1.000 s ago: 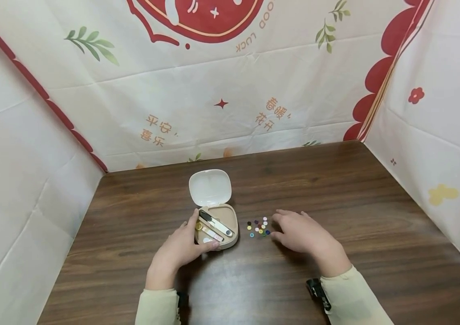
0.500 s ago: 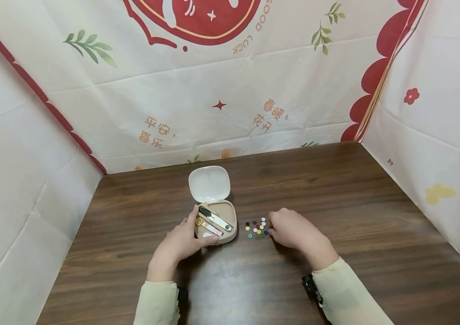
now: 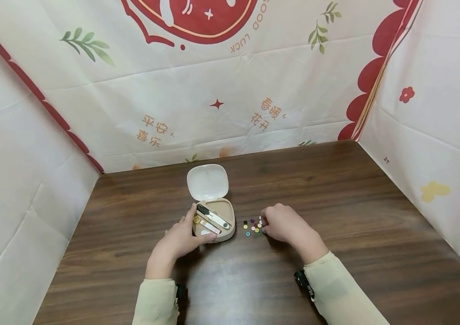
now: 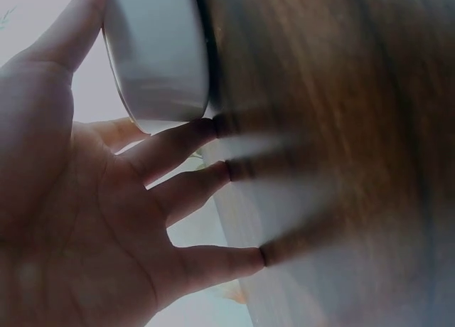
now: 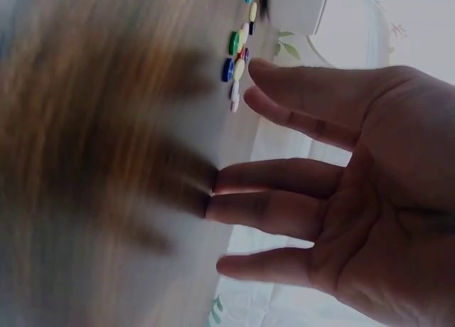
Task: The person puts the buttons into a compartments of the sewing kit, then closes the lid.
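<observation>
My left hand [image 3: 176,240] holds the beige sewing box [image 3: 226,210] at its left side, thumb at the near edge and index finger along the far left. The other fingers stand straight with tips on the table in the left wrist view. The box's white lid [image 3: 207,183] is raised. Inside lie thread snips [image 3: 215,217] with a black end, a small patterned strip [image 3: 210,226] and a gold round piece [image 3: 197,219]. My right hand [image 3: 285,225] is at the right edge of several small coloured buttons [image 3: 245,226], thumb and index finger slightly apart beside a blue button [image 5: 227,70].
The brown wooden table [image 3: 132,262] spreads around the box. A printed white cloth [image 3: 189,113] hangs along the back edge, with more cloth at both sides. Dark wrist cameras [image 3: 305,285] sit at the light sleeves [image 3: 341,289].
My right hand has moved left to the buttons, its thumb and index finger drawing closer together. My left hand stays at the box. The head view has shifted slightly.
</observation>
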A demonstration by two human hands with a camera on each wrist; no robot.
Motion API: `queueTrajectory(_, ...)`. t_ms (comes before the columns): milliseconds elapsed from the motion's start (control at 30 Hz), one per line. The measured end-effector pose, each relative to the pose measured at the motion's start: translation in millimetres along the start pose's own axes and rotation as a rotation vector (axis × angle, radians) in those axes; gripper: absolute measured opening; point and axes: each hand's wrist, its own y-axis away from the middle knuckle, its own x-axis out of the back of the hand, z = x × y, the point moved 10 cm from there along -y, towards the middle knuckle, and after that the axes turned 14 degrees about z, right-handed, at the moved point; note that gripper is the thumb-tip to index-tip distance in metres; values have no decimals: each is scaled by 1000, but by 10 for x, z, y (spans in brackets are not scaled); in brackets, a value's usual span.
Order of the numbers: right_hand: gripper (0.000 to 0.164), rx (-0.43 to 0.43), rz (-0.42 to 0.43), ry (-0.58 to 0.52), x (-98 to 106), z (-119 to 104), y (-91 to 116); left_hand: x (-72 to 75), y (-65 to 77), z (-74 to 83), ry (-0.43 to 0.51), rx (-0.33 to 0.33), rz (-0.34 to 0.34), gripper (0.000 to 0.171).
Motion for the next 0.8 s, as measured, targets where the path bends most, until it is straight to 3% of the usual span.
queueTrajectory(200,26,-62,11,11,-32,17,5,6,-14,-13,6,-11,6,117)
queueTrajectory(400,16,-56,36,53,-44,-18,-4,-54,-107,-118,-6,-50,47,127)
queueTrajectory(633,17,-102,30,81,-62,5,-13,33,-35,13,7,-18,-6,119)
queueTrajectory(800,19,-105,37,96,-81,-6,-18,37,-17,8,-15,-10,-10,116)
